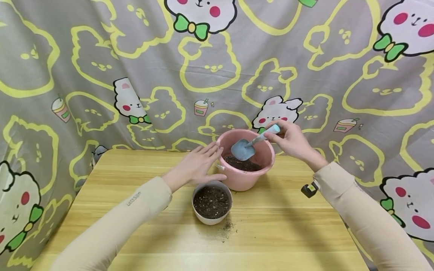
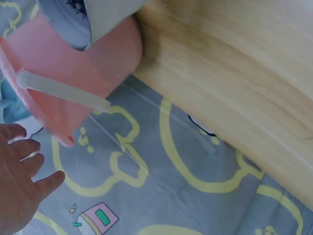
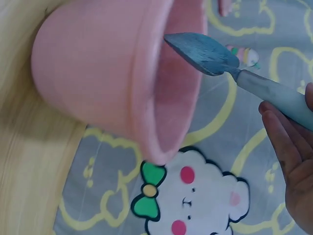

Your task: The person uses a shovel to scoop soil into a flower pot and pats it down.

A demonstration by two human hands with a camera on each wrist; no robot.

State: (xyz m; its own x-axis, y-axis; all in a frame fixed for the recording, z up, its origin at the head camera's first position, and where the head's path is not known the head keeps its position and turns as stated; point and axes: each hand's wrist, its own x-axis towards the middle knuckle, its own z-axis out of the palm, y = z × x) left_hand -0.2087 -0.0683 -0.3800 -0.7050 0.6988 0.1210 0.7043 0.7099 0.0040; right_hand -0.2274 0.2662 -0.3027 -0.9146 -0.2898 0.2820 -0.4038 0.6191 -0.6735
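Observation:
My right hand (image 1: 289,139) grips the pale handle of a blue hand trowel (image 1: 243,149) over the mouth of a pink bucket (image 1: 240,180). In the right wrist view the trowel's blade (image 3: 203,53) sits at the bucket's rim, thinly smeared with soil. Dark soil (image 1: 244,164) covers the bucket's bottom. With fingers spread, my left hand (image 1: 200,163) is at the bucket's left side, its fingertips right by the rim. Below that hand stands a small white pot (image 1: 209,221) holding dark, speckled soil (image 1: 211,202).
Crumbs of spilled soil (image 1: 228,226) lie on the wooden table (image 1: 162,233) beside the small pot. A white bucket handle (image 2: 63,90) hangs on the pink bucket's side. Behind the table hangs a grey patterned curtain (image 1: 162,75).

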